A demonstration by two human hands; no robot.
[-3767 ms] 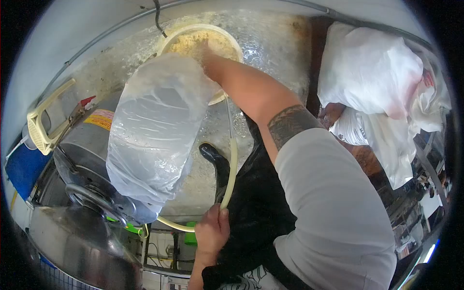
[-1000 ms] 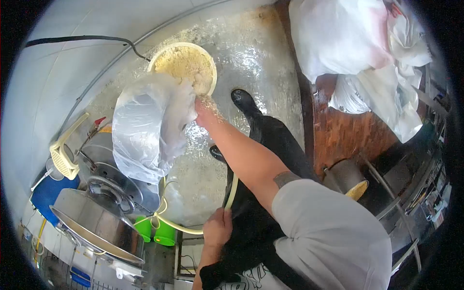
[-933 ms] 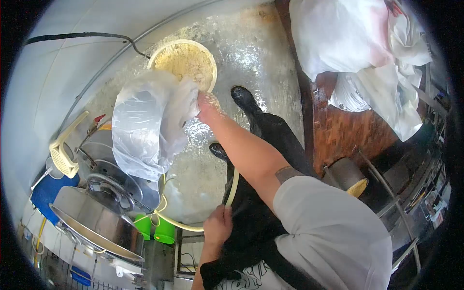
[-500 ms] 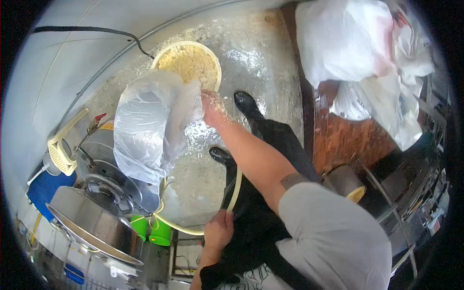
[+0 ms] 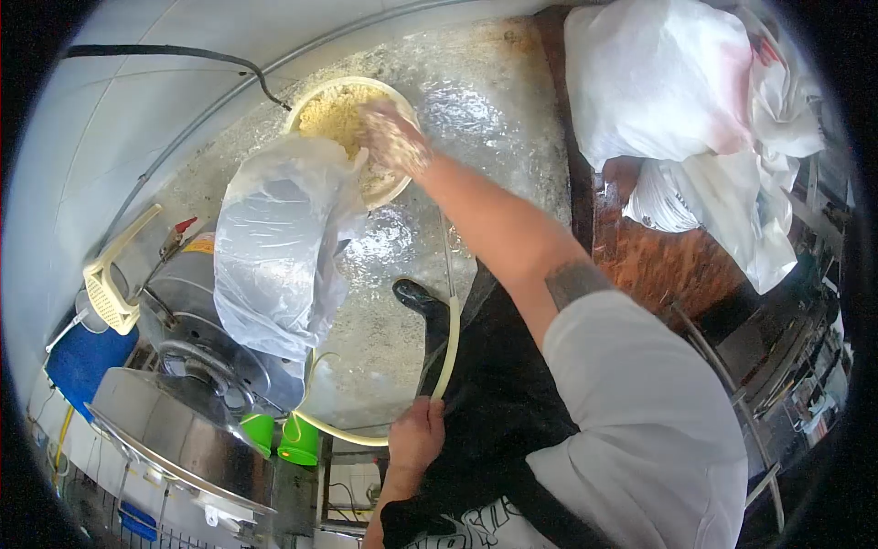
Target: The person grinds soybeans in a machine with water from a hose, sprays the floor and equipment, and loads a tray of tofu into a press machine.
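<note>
My left hand [image 5: 416,434] is closed around a pale yellow hose [image 5: 451,352] near the bottom centre. A thin stream leaves the hose's upper end, towards the tub. My right hand [image 5: 389,135], dusted with crumbs and blurred, is over the yellow crumbly stuff [image 5: 329,117] in a round cream tub [image 5: 402,189]. Its fingers are too smeared to tell whether they are spread or closed. A translucent plastic bag [image 5: 274,247] stands up full of air beside the tub, its mouth near my right hand.
Large white sacks [image 5: 658,82] lie on a reddish-brown surface [image 5: 658,256] at the right. Metal pots [image 5: 174,421], a cream plastic scoop [image 5: 112,288] and green containers [image 5: 297,441] are at the left. A black boot [image 5: 416,297] stands on the wet floor.
My right hand has moved from the tub's lower right edge up and over the crumbly stuff. My left hand keeps its hold on the hose. One boot is now hidden by my arm and apron.
</note>
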